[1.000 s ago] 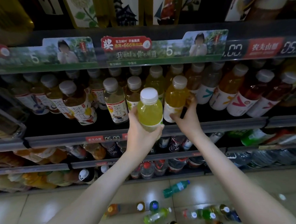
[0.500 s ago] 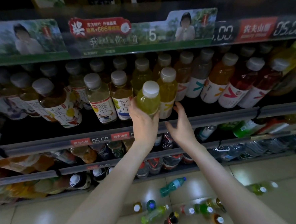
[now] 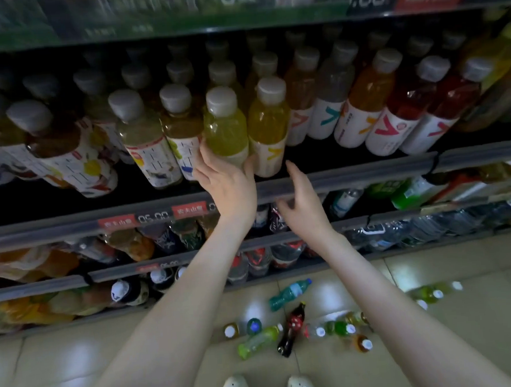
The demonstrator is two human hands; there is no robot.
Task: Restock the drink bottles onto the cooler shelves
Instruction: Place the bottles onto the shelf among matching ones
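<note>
My left hand (image 3: 227, 189) has thumb and fingers wrapped round the lower part of the green bottle (image 3: 226, 129), which is at the front of its row on the shelf (image 3: 366, 173), touching the yellow bottle (image 3: 269, 126). I judge the low grip is there to seat it upright. My right hand (image 3: 304, 203) hangs just below the rail, fingers loosely apart and empty, free for the floor bottles (image 3: 286, 329).
</note>
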